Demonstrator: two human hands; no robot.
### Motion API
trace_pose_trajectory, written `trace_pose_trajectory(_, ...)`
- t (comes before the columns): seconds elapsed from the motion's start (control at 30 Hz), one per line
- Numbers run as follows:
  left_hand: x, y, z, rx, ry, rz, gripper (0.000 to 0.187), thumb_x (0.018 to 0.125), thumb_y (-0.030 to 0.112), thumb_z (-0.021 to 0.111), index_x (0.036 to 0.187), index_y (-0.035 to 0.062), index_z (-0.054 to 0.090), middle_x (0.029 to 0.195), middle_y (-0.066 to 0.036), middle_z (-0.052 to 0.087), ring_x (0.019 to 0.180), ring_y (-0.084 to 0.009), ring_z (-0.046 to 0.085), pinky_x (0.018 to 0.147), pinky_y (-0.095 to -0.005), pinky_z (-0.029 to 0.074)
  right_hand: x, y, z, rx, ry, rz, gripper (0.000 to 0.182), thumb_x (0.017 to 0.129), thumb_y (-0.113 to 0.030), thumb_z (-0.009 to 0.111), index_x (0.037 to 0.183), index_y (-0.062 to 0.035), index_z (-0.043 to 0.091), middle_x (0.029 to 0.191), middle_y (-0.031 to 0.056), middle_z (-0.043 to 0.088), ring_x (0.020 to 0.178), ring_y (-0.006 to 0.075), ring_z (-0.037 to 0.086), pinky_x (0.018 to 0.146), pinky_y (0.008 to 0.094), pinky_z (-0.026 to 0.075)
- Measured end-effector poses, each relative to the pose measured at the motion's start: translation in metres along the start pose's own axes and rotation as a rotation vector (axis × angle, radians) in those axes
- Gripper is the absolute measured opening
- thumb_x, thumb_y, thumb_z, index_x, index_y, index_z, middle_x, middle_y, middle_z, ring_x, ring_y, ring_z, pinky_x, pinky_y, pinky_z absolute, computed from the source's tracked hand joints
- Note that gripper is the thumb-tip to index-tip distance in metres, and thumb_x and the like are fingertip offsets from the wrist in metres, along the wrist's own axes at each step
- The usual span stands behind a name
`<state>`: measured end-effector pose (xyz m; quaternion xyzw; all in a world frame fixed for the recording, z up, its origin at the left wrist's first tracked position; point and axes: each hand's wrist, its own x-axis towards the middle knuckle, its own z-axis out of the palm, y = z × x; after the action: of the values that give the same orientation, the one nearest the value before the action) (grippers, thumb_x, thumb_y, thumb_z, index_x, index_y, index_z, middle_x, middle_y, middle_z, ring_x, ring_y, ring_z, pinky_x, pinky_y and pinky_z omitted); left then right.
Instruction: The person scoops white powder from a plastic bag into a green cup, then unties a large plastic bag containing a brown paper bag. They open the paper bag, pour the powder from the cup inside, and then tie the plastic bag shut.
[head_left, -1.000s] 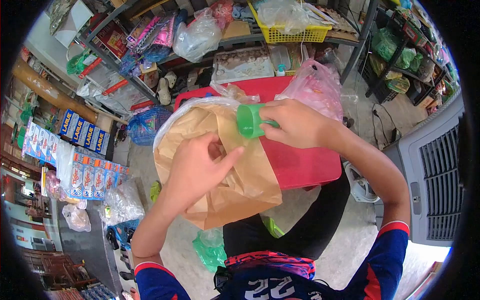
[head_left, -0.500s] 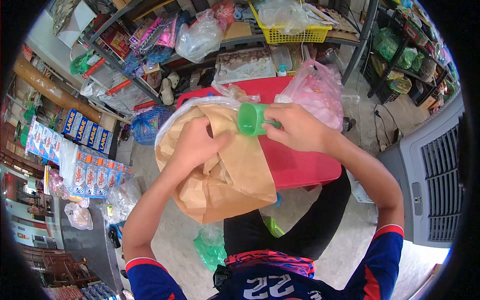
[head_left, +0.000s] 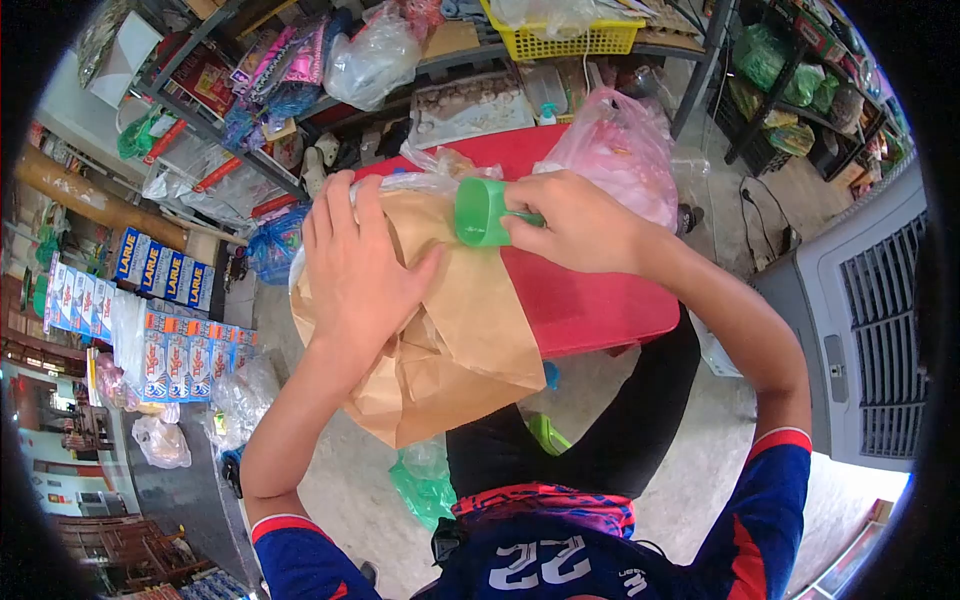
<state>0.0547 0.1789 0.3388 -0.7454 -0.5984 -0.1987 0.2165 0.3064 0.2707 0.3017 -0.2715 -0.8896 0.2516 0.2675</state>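
My right hand [head_left: 580,222] is closed round the handle of a green plastic scoop [head_left: 482,212]. The scoop is at the upper right edge of a large brown paper bag [head_left: 470,340], and its bowl faces left. Spread over the bag's upper left part lies my left hand [head_left: 360,265], fingers stretched out and thumb apart. The crumpled bag rests on a red table [head_left: 600,315] and hangs over its front edge toward my lap. A whitish plastic lining shows along the bag's far rim. What the bag holds is hidden.
A pink-filled plastic bag [head_left: 620,165] stands on the table's right side. Beyond it is a metal shelf with a yellow basket [head_left: 565,40]. Tiger boxes [head_left: 195,360] are stacked at left; a grey air cooler [head_left: 850,330] stands at right. A green bag [head_left: 425,490] lies on the floor.
My left hand has moved up and left across the paper bag, and its fingers have straightened. The scoop stays in my right hand. The whole view has shifted slightly.
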Motion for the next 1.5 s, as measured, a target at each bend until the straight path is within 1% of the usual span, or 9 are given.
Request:
trace_pose_trajectory(0.33, -0.004, -0.023, 0.014, -0.285, -0.253, 0.280, 0.046, 0.089, 0.020, 0.080, 0.129, -0.0023, 0.069, 0.143, -0.021, 0.064, 0.142, -0.0417, 0.054, 0.123, -0.0527, 0.040, -0.006, -0.001, -0.003, 0.065, 0.021, 0.065, 0.025, 0.096, -0.021, 0.065, 0.092, 0.0032, 0.064, 0.083, 0.0273, 0.066, 0.079, 0.0459, 0.067, 0.072, 0.0512, 0.052)
trace_pose_trajectory(0.53, 0.001, -0.023, 0.013, -0.279, -0.294, 0.350, 0.051, 0.095, 0.020, 0.073, 0.140, -0.0032, 0.066, 0.150, -0.023, 0.062, 0.145, -0.0410, 0.053, 0.124, -0.0524, 0.039, -0.013, 0.001, 0.002, 0.117, 0.041, 0.111, 0.021, 0.098, -0.015, 0.066, 0.094, 0.0050, 0.061, 0.077, 0.0207, 0.058, 0.067, 0.0290, 0.055, 0.067, 0.0426, 0.046)
trace_pose_trajectory(0.63, -0.001, -0.024, 0.015, -0.316, -0.332, 0.307, 0.052, 0.096, 0.020, 0.072, 0.141, -0.0039, 0.065, 0.150, -0.024, 0.062, 0.144, -0.0414, 0.053, 0.124, -0.0511, 0.039, -0.017, 0.004, 0.008, 0.176, 0.107, 0.141, 0.025, 0.097, -0.020, 0.066, 0.093, 0.0053, 0.064, 0.079, 0.0272, 0.064, 0.070, 0.0428, 0.064, 0.068, 0.0497, 0.050)
trace_pose_trajectory(0.83, -0.004, -0.026, 0.019, -0.353, -0.323, 0.304, 0.053, 0.097, 0.021, 0.071, 0.142, -0.0056, 0.064, 0.149, -0.025, 0.062, 0.143, -0.0433, 0.054, 0.124, -0.0503, 0.039, -0.030, 0.017, 0.022, 0.293, 0.146, 0.201, 0.023, 0.101, -0.017, 0.065, 0.091, 0.0040, 0.061, 0.071, 0.0162, 0.054, 0.064, 0.0180, 0.052, 0.063, 0.0399, 0.045)
trace_pose_trajectory(0.93, -0.006, -0.026, 0.020, -0.368, -0.319, 0.294, 0.054, 0.097, 0.022, 0.071, 0.143, -0.0059, 0.064, 0.149, -0.025, 0.062, 0.143, -0.0441, 0.054, 0.123, -0.0503, 0.040, -0.033, 0.017, 0.025, 0.351, 0.166, 0.190, 0.021, 0.102, -0.015, 0.064, 0.091, 0.0027, 0.061, 0.072, 0.0108, 0.053, 0.067, 0.0137, 0.049, 0.063, 0.0368, 0.043)
trace_pose_trajectory(1.23, -0.016, -0.003, -0.026, -0.421, -0.289, 0.164, 0.055, 0.093, 0.018, 0.077, 0.142, -0.0041, 0.065, 0.150, -0.024, 0.063, 0.147, -0.0423, 0.052, 0.123, -0.0505, 0.040, -0.034, 0.019, 0.030, 0.381, 0.174, 0.231, 0.021, 0.101, -0.016, 0.066, 0.092, 0.0025, 0.061, 0.072, 0.0126, 0.053, 0.067, 0.0155, 0.049, 0.063, 0.0381, 0.044)
trace_pose_trajectory(1.3, -0.032, 0.030, -0.064, -0.451, -0.209, 0.203, 0.051, 0.090, 0.020, 0.081, 0.133, -0.0050, 0.069, 0.135, -0.023, 0.070, 0.133, -0.0438, 0.063, 0.113, -0.0509, 0.049, -0.034, 0.016, 0.027, 0.374, 0.182, 0.207, 0.021, 0.100, -0.016, 0.066, 0.092, 0.0032, 0.061, 0.073, 0.0151, 0.053, 0.066, 0.0171, 0.050, 0.063, 0.0392, 0.044)
trace_pose_trajectory(1.43, -0.090, 0.083, -0.069, -1.411, -0.526, 0.381, 0.036, 0.090, 0.010, 0.078, 0.124, -0.0021, 0.073, 0.116, -0.016, 0.075, 0.103, -0.0364, 0.073, 0.092, -0.0435, 0.059, -0.032, 0.019, 0.026, 0.361, 0.183, 0.198, 0.022, 0.099, -0.016, 0.066, 0.092, 0.0046, 0.060, 0.074, 0.0193, 0.053, 0.066, 0.0219, 0.051, 0.064, 0.0417, 0.045)
trace_pose_trajectory(1.5, -0.127, 0.128, -0.034, -1.613, -0.847, 0.140, 0.024, 0.094, 0.006, 0.074, 0.117, -0.0016, 0.074, 0.116, -0.019, 0.075, 0.104, -0.0316, 0.074, 0.094, -0.0410, 0.058, -0.031, 0.016, 0.026, 0.370, 0.192, 0.178, 0.023, 0.099, -0.016, 0.066, 0.092, 0.0048, 0.060, 0.074, 0.0201, 0.054, 0.065, 0.0246, 0.051, 0.065, 0.0429, 0.046)
